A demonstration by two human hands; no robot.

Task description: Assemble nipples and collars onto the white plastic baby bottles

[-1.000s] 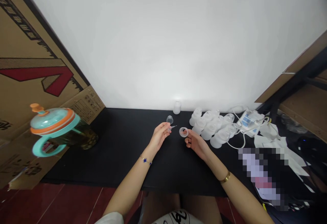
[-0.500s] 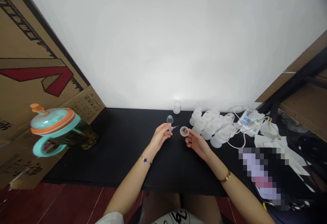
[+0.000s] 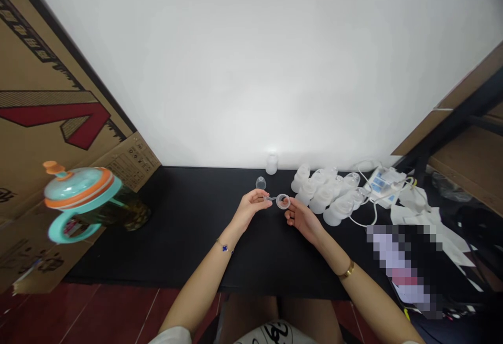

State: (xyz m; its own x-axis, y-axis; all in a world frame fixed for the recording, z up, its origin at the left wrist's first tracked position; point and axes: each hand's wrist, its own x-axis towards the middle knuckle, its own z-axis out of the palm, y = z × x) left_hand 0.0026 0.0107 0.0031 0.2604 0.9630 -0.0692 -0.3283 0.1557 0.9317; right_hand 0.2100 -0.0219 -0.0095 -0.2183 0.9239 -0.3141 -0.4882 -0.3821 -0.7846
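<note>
Pinching a small clear piece (image 3: pixel 270 198) between thumb and fingers, the left hand (image 3: pixel 248 209) is hovering over the black table (image 3: pixel 188 229), the piece's thin tip pointing right. The right hand (image 3: pixel 305 222) is gripping a translucent ring (image 3: pixel 282 208) by its right edge, its other fingers curling loosely below. The ring is tilting its opening up toward the head camera, and its left edge is lying right by the tip; whether the two are touching, I cannot tell.

Just beyond the left fingertips, a clear domed cap (image 3: pixel 260 182) is resting on the table. Behind it, near the wall (image 3: pixel 251 71), a lone white bottle (image 3: pixel 271 164) is standing upright. To the right, just past the right hand, a close cluster of bottles (image 3: pixel 322 198) is standing, clear caps topping several of them.

Farther right, a white cable (image 3: pixel 374 213) is trailing by a white box (image 3: pixel 387 184) with blue patches, and loose paper (image 3: pixel 412 213) is lying beside it. At the table's left end, a jug (image 3: pixel 129 210) with a teal handle and an orange-rimmed lid is standing in front of a carton (image 3: pixel 47 71). A bracelet (image 3: pixel 225 248) with blue charms is circling the left wrist; a gold bangle (image 3: pixel 346 269) is circling the right.
</note>
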